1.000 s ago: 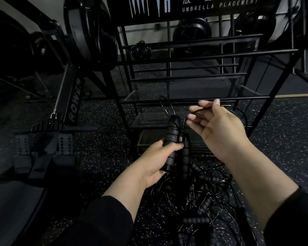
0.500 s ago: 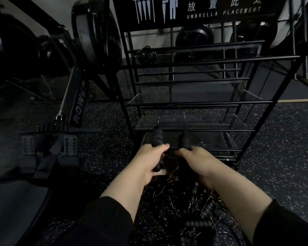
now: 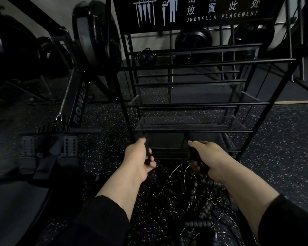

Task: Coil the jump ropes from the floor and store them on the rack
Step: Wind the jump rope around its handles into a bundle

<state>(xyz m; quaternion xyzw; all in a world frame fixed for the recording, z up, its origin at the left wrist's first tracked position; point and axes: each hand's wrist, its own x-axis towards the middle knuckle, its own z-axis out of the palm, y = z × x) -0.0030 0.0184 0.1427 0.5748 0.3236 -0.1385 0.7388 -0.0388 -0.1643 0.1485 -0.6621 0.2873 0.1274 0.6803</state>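
Hands apart before the rack [image 3: 194,103] — left [image 3: 140,157] and right [image 3: 205,155] each gripping a black handle.

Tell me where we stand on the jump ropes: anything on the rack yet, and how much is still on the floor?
Nothing looks stored: the rack shelves in view hold no ropes. In hand: the left hand and right hand each grip a black handle, held apart before the lowest shelf. Left: the tangled pile of ropes on the floor between the arms.
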